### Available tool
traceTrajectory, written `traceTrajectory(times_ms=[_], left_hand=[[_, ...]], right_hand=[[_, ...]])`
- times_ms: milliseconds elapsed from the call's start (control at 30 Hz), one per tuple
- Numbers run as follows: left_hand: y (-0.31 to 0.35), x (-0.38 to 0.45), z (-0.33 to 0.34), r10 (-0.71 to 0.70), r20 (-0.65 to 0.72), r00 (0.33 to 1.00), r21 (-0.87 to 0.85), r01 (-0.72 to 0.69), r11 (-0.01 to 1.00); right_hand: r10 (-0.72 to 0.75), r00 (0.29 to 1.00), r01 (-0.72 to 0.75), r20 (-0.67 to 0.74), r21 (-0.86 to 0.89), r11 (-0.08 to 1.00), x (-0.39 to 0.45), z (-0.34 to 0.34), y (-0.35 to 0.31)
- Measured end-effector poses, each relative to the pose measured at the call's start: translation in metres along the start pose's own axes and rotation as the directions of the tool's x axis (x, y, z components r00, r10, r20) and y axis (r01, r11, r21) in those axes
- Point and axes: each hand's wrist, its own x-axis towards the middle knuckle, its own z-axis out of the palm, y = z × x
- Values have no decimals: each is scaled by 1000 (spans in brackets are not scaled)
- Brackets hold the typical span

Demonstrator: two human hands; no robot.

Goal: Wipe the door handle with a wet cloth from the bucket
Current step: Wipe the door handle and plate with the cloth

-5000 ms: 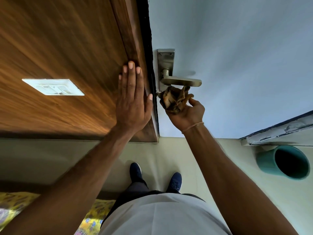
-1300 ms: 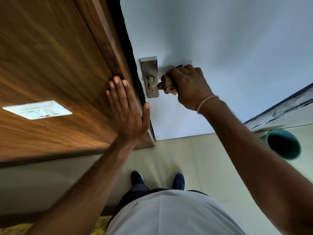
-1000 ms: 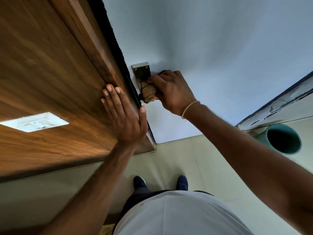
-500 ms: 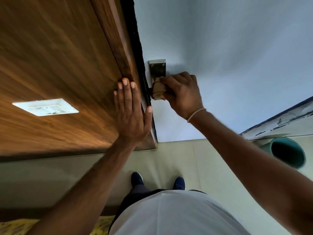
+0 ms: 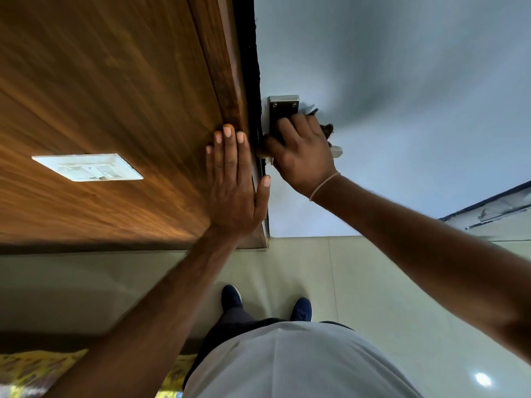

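Observation:
A metal door handle plate (image 5: 284, 108) is fixed to the pale blue-grey door (image 5: 388, 81) near its left edge. My right hand (image 5: 301, 152) covers the lever and presses a brown cloth (image 5: 327, 128) against it; only a dark corner of the cloth and the lever's tip (image 5: 336, 150) show past my fingers. My left hand (image 5: 234, 182) lies flat with fingers spread on the wooden door frame (image 5: 224, 67), just left of the handle. The bucket is out of view.
A white switch plate (image 5: 87, 167) sits on the wood-panelled wall at the left. My two dark blue shoes (image 5: 231, 297) stand on the pale tiled floor. A chipped skirting edge (image 5: 494, 211) runs at the right. Yellow patterned fabric (image 5: 34, 369) lies bottom left.
My right hand has gone from wiping under the lever to gripping it with the cloth, rubbing near the plate. The teal bucket has slipped out of view at right. My left hand stays flat.

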Motion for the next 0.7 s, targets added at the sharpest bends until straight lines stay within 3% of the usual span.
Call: traceTrajectory(times_ms=[167,233,333,467,600,700], left_hand=[[-1,0,-1,3,19,1000,2,-3,1000],[1,0,-1,-14,16,1000,-1,14,1000],[1,-1,-3,-17,13,1000,6,17,1000],[-3,0,-8,0,33,999,1,0,1000],[-3,0,-11,8,38,999,-6,-8,1000],[-4,0,-14,26,36,999,-12,-26,1000]], right_hand=[[-198,980,198,15,-76,977,8,-3,8],[-129,991,128,-19,-61,990,2,-6,11],[136,989,-136,-56,4,991,-16,-10,5],[441,897,-434,-33,133,891,-36,-9,-9],[488,873,-479,-27,150,865,-38,-6,-9],[433,901,-426,-28,132,895,-35,-6,-11]])
